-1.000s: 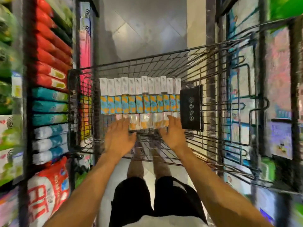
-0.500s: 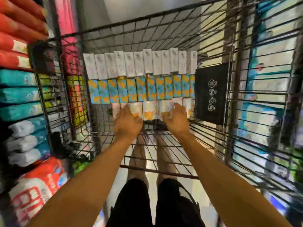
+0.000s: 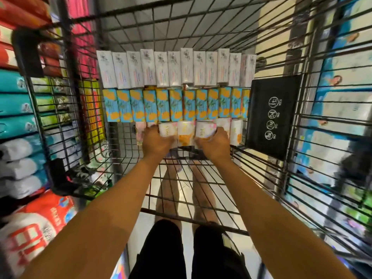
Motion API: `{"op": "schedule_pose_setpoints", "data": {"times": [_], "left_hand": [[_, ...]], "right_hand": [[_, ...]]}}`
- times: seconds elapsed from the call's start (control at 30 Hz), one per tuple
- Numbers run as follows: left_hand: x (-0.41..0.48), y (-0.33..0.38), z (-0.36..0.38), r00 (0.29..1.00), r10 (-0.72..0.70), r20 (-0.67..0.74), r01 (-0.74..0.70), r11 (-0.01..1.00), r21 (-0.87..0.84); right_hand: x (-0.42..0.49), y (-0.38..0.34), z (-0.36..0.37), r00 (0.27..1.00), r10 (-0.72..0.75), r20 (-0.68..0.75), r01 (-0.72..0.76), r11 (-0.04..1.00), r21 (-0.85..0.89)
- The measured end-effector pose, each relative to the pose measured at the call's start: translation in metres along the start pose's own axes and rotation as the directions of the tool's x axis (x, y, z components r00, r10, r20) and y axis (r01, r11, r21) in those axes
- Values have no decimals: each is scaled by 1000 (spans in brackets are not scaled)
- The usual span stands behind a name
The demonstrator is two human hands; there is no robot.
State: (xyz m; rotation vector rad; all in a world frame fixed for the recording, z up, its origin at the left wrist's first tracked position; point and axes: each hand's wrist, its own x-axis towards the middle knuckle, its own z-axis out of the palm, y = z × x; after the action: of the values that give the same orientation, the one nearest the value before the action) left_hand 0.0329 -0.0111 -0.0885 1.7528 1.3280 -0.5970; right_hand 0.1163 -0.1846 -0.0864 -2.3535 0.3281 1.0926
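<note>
Fingers of left hand (image 3: 156,140) and right hand (image 3: 215,143) are curled over the near edges of the soft white film-wrapped packs with orange and pink print (image 3: 185,133); fingertips mostly hidden behind the knuckles. Judged: the hands squeeze three packs between them to handle them as one block. Packs upright, glossy, slightly puffy. They form the nearest row on the floor of the black wire cart (image 3: 181,27), touching the row of blue-and-orange cartons (image 3: 175,104); white cartons (image 3: 175,69) stand behind. Rows packed tight, probably against tipping.
</note>
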Motion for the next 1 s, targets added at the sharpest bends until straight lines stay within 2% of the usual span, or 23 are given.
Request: {"op": "schedule_pose_setpoints", "data": {"times": [0.1, 0.17, 0.27, 0.37, 0.53, 0.67, 0.83, 0.93, 1.0], "left_hand": [[-1, -7, -13, 986, -13, 166, 26, 997, -75], [-4, -13, -21, 970, -20, 244, 36, 997, -62], [-14, -10, -31, 966, -21, 257, 34, 998, -46], [-36, -1, -44, 959, 7, 283, 39, 987, -155], [-79, 12, -65, 962, 55, 266, 45, 933, -357], [-118, 17, -87, 969, 55, 239, 84, 843, -531], [-178, 16, -118, 978, 81, 195, 85, 696, -713], [-218, 7, -134, 996, 44, 78, 31, 647, -762], [-240, -6, -142, 1000, 4, -14, -14, 594, -804]], "right_hand": [[-2, 0, -7, 998, 16, 61, -21, 996, 81], [-5, -3, -14, 994, 43, 105, -57, 989, 138], [-12, -8, -27, 977, 64, 203, -109, 970, 219], [-27, -15, -40, 967, 20, 255, -94, 955, 280], [-61, -31, -66, 953, -90, 289, -46, 900, 434], [-97, -56, -92, 944, -114, 310, -80, 833, 548], [-138, -75, -122, 924, -242, 297, 75, 875, 479], [-164, -88, -137, 907, -294, 303, 136, 883, 449], [-183, -95, -143, 868, -352, 351, 166, 870, 464]]}}
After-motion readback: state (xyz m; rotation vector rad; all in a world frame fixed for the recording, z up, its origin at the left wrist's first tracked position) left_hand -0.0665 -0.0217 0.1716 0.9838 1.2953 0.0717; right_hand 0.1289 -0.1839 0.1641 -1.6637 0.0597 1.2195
